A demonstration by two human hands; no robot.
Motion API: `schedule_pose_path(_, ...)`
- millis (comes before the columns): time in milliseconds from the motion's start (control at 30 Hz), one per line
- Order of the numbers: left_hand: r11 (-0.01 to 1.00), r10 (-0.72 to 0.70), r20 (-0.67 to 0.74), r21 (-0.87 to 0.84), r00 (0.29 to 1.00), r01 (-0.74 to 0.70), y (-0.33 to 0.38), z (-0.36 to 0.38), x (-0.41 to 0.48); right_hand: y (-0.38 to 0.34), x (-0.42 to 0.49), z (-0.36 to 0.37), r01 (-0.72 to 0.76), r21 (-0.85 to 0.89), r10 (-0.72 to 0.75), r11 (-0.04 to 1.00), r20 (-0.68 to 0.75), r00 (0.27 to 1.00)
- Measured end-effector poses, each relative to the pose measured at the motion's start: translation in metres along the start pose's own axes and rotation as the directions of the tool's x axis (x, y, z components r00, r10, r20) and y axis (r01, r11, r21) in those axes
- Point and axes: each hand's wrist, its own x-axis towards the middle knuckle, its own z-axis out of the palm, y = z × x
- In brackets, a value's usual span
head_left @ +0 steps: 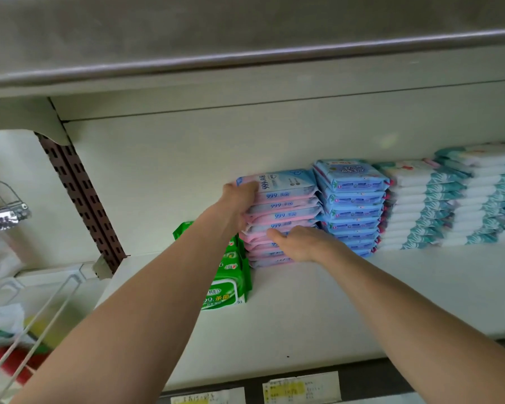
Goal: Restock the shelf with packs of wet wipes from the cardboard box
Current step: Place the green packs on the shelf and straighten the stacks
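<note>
Head view: your left grip [239, 204] clasps the tall pink pile [286, 214], right grip [299, 243] pushes it flat-fingered; shelf [318, 316] has room

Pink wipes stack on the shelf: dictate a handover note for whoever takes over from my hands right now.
Left hand grips the upper left end of the pink 999 wipes stack. Right hand presses flat against its lower front.
The stack sits on the shelf between the green wipes packs and the blue wipes stack.
Done: pink packs stacked.
Left: probably squaring the stack. The cardboard box is out of view, so remaining stock is unknown.
</note>
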Motion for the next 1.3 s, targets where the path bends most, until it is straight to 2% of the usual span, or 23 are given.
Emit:
schedule_pose_path(67, 0.954, 0.094, -0.039, 0.288, 0.995, -0.079, 0.002, -0.004, 0.003, -0.001, -0.003, -0.007, 0.016, -0.064, -0.017, 0.998, -0.005, 1.0)
schedule_pose_path(100, 0.864, 0.175, -0.056, 0.487, 0.983, -0.126, 0.004, -0.005, 0.002, 0.0, -0.005, -0.012, 0.037, -0.104, -0.041, 0.994, -0.038, 0.998)
schedule_pose_path(167, 0.598, 0.366, -0.009, 0.769, 0.931, -0.228, 0.011, -0.003, -0.009, 0.001, -0.011, -0.027, 0.056, -0.154, -0.082, 0.986, -0.167, 0.982)
schedule_pose_path(233, 0.388, 0.47, 0.156, 0.848, 0.869, -0.362, 0.018, 0.004, -0.013, 0.001, -0.015, -0.043, 0.066, -0.171, -0.119, 0.983, -0.325, 0.938)
schedule_pose_path(333, 0.222, 0.436, 0.339, 0.857, 0.834, -0.464, 0.023, 0.012, -0.009, -0.004, -0.014, -0.058, 0.076, -0.144, -0.135, 0.987, -0.457, 0.879)
schedule_pose_path(500, 0.119, 0.471, 0.354, 0.882, 0.808, -0.456, 0.021, 0.015, -0.007, -0.009, -0.01, -0.058, 0.07, -0.11, -0.109, 0.991, -0.404, 0.908)
schedule_pose_path(600, 0.056, 0.422, 0.398, 0.885, 0.815, -0.461, 0.026, 0.013, -0.01, 0.003, -0.028, -0.055, 0.082, -0.104, -0.116, 0.991, -0.37, 0.922)
schedule_pose_path(667, 0.026, 0.418, 0.411, 0.886, 0.81, -0.463, 0.034, 0.018, -0.017, 0.021, -0.042, -0.054, 0.09, -0.11, -0.121, 0.99, -0.315, 0.941)
schedule_pose_path(733, 0.014, 0.44, 0.452, 0.86, 0.776, -0.509, 0.042, 0.033, -0.027, 0.045, -0.052, -0.053, 0.067, -0.156, -0.103, 0.985, -0.232, 0.967)
schedule_pose_path(833, -0.014, 0.426, 0.541, 0.805, 0.725, -0.593, 0.048, 0.071, -0.04, 0.085, -0.055, -0.054, 0.016, -0.195, -0.035, 0.981, -0.097, 0.995)
schedule_pose_path(900, -0.036, 0.402, 0.573, 0.789, 0.714, -0.614, 0.052, 0.097, -0.044, 0.107, -0.051, -0.051, -0.014, -0.19, 0.001, 0.982, -0.065, 0.998)
schedule_pose_path(1000, -0.063, 0.321, 0.595, 0.79, 0.737, -0.61, 0.051, 0.128, -0.046, 0.129, -0.046, -0.042, 0.018, -0.255, -0.026, 0.967, -0.03, 0.999)
schedule_pose_path(1100, -0.108, 0.242, 0.544, 0.838, 0.804, -0.535, 0.041, 0.146, -0.041, 0.139, -0.038, -0.027, 0.095, -0.249, -0.098, 0.964, 0.0, 0.995)
schedule_pose_path(1300, -0.123, 0.266, 0.488, 0.872, 0.831, -0.473, 0.035, 0.151, -0.032, 0.138, -0.01, -0.005, 0.201, -0.22, -0.191, 0.955, 0.066, 0.979)
